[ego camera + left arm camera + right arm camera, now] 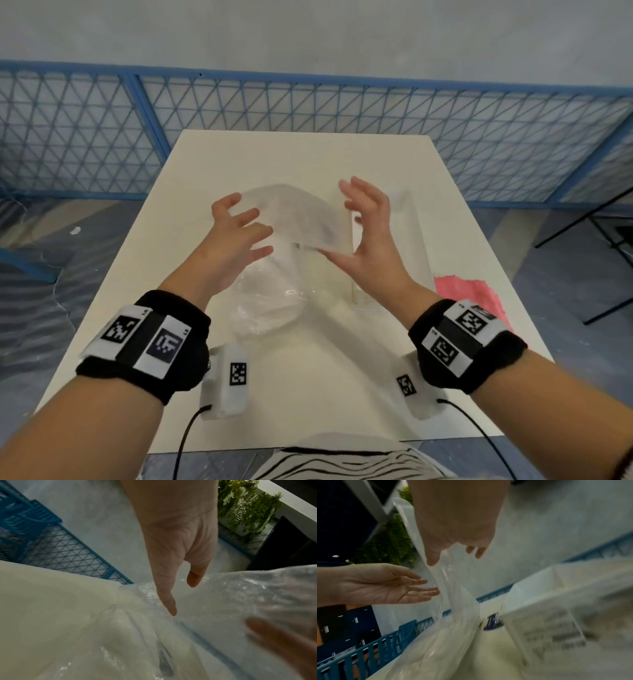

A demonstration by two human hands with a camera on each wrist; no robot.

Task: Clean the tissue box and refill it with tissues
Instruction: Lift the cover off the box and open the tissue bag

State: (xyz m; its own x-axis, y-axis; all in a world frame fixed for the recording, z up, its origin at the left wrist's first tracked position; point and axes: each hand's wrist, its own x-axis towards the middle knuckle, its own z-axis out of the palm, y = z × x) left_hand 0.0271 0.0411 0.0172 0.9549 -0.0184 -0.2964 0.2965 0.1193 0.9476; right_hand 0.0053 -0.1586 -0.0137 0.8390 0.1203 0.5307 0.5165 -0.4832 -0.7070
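Refill step: right hand (371, 236) pinches clear tissue wrapper (447, 588), pack (301, 219) lifted; left hand (239, 240) spread, holding nothing. Next, likely: strip wrapper, load tissue box (387, 240).

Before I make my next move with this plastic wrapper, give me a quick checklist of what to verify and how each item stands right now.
1. Left hand free: ok. It is open, fingers straight, beside the plastic wrapper.
2. Right hand has a firm hold on the wrapper: cannot tell. The film hangs by the thumb, with the fingers spread.
3. Tissue box upright on the table: ok, just right of the hands.
4. Tissue box empty and clean: cannot tell, its clear walls are blurred.
5. Pink cloth at hand: ok, by the table's right edge.
6. Tissues out of the wrapper: cannot tell.
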